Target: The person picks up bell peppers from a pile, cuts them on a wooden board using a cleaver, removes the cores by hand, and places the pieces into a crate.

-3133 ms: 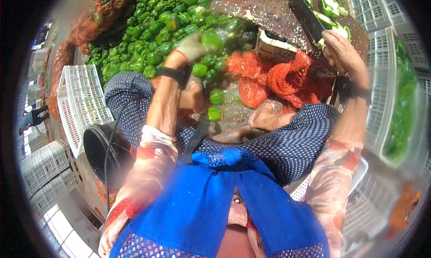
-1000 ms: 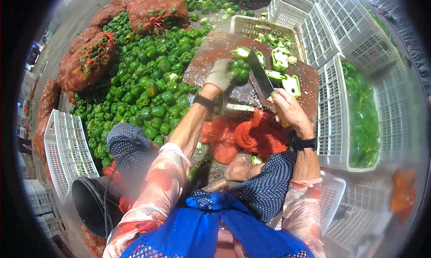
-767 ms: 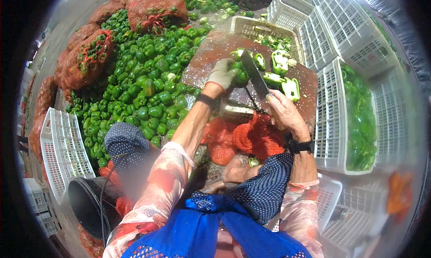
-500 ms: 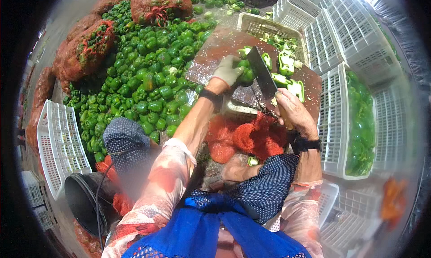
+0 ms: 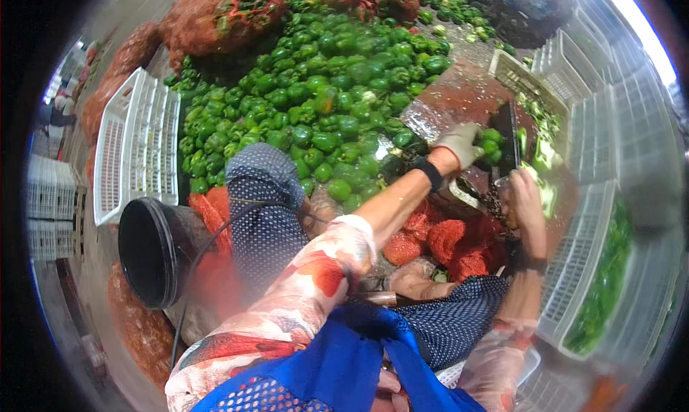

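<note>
My left hand (image 5: 459, 145), in a pale glove, is closed around a green bell pepper (image 5: 491, 145) on the brown cutting board (image 5: 448, 100). My right hand (image 5: 526, 200) grips the handle of a wide-bladed cleaver (image 5: 509, 136). Its dark blade stands nearly edge-on just right of the pepper; whether it touches or cuts in, I cannot tell. Cut pepper pieces (image 5: 547, 156) with pale insides lie on the board beyond the blade. To the left of the board spreads a large heap of whole green peppers (image 5: 316, 100).
Behind the board stands a cream crate (image 5: 513, 71) with trimmings. White crates line the right, one holding green peppers (image 5: 599, 275). A white crate (image 5: 136, 146) and a black bucket (image 5: 147, 250) stand at left. Red mesh sacks (image 5: 230, 17) lie behind the heap; red netting (image 5: 459, 243) lies below the board.
The view has swung left, so everything appears further right. The cleaver blade has turned from slanted to almost upright beside the pepper. Both hands keep their holds.
</note>
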`<state>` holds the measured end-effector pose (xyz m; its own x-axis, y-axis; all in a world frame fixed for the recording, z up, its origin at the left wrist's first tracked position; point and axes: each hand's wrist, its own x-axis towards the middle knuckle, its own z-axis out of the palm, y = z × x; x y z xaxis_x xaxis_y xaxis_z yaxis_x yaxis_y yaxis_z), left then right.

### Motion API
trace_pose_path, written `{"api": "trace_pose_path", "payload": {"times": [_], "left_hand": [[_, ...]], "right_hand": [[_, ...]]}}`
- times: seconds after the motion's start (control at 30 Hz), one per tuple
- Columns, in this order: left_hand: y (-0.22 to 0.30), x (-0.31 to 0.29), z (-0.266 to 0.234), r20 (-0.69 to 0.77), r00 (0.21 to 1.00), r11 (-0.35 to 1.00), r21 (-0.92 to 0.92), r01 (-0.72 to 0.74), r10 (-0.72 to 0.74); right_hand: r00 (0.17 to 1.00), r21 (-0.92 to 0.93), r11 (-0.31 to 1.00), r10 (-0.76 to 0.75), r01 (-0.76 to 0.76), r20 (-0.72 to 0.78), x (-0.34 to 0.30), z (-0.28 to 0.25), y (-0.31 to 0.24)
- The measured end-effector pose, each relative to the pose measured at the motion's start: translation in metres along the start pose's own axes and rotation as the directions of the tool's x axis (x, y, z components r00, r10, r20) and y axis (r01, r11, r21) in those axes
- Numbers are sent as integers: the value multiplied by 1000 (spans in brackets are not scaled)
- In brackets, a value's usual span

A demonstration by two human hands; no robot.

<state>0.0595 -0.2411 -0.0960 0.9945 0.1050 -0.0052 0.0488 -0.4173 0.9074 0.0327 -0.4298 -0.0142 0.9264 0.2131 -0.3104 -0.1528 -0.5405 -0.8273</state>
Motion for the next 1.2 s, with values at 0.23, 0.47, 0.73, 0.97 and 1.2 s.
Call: {"api": "trace_pose_path", "payload": {"times": [0.23, 0.47, 0.73, 0.97, 1.2], "left_hand": [[-6, 6, -73, 56, 997, 978, 199, -57, 46], [-12, 6, -331, -182, 983, 740, 662, 120, 4], [1, -113, -557, -401, 916, 643, 701, 308, -2], [-131, -203, -522, -498, 852, 706, 543, 454, -164], [-302, -223, -387, -306, 779, 591, 518, 618, -547]], "right_hand": [[970, 128, 980, -173, 152, 173, -23, 3, -12], [994, 20, 1000, 10, -12, 108, -3, 8, 2], [995, -219, 972, -66, 82, 78, 8, -2, 14], [1000, -66, 998, 6, -8, -27, -3, 7, 7], [999, -33, 999, -20, 18, -47, -1, 10, 13]]}}
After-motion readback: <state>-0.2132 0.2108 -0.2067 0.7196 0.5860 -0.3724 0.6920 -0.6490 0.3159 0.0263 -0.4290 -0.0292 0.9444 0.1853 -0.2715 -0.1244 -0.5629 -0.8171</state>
